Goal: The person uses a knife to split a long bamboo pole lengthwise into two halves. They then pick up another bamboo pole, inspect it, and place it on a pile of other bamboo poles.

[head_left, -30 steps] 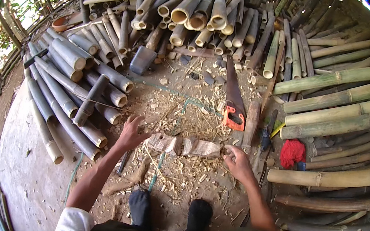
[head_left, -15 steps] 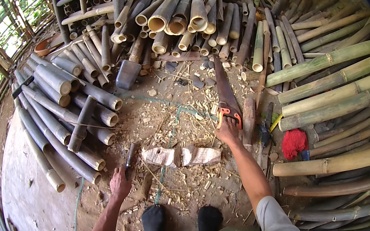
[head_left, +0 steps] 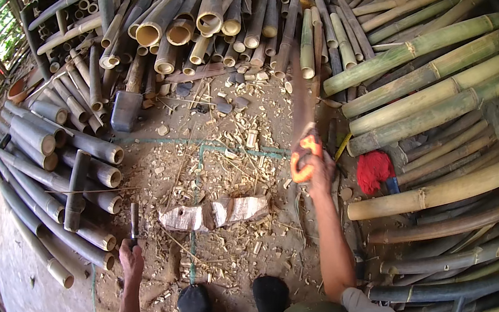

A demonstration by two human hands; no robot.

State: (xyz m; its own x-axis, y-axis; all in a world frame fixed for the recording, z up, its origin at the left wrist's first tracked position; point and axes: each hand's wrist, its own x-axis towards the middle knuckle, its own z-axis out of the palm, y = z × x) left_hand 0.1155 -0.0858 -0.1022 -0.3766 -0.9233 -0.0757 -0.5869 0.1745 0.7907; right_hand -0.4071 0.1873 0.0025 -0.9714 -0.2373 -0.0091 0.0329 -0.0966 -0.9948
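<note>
my right arm comes out of a pale sleeve (head_left: 362,309) and stretches forward, leaning slightly left from elbow to wrist. my right hand (head_left: 323,174) is clenched on the orange handle (head_left: 299,172) of a saw (head_left: 303,116), knuckles to the right, and the blade points away from me. the blade is blurred, so i cannot tell how far it is off the ground.

my left arm stays low and close, forearm nearly straight ahead, only its front part in view. my left hand (head_left: 131,259) wraps the dark handle end of a chisel (head_left: 134,219), with the metal pointing forward; i cannot make out each finger.

between the two tools, ahead of my dark socks (head_left: 197,308), the notched wood (head_left: 240,210) lies on the ground among wood chips (head_left: 244,149), touched by neither hand. its left end sits nearer me than its right. bamboo poles (head_left: 59,193) lie to my left, and more are stacked ahead and to the right, where a red cloth (head_left: 373,171) rests near my right forearm.
</note>
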